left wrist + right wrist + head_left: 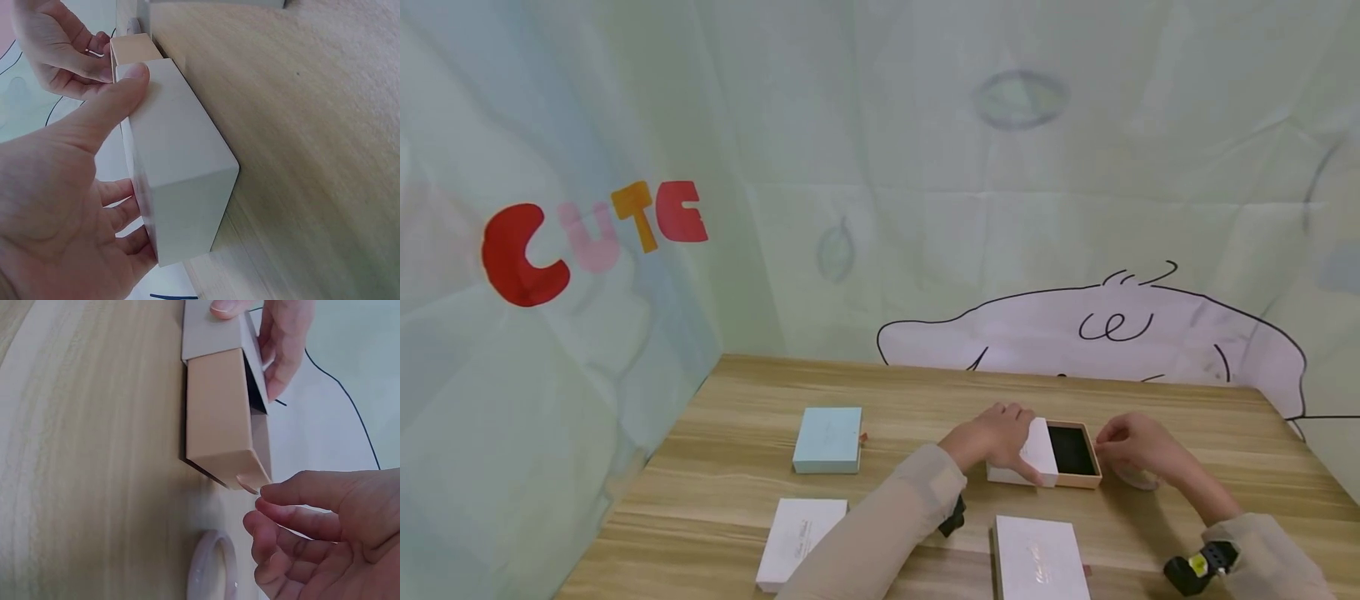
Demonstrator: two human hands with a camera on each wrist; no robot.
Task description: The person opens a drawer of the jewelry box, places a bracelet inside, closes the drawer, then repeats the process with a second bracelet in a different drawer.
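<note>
A white sleeve box (1037, 454) lies on the table with its peach drawer (215, 406) pulled partly out to the right. Black lining shows inside the drawer. My left hand (1000, 437) grips the white sleeve, thumb on the near side and fingers on the far side. At the drawer's end, my right hand (1142, 450) pinches a small ribbon tab (248, 484) between thumb and index finger. A pale, glossy bangle (199, 565) rests on the table just beside the drawer, partly below my right hand.
A light blue box (827, 437) sits at the left back. Nearer are a white box (797, 533), partly behind my left sleeve, and another white box (1041, 558) at the front. A printed cloth backdrop (865, 167) stands behind the wooden table (925, 392).
</note>
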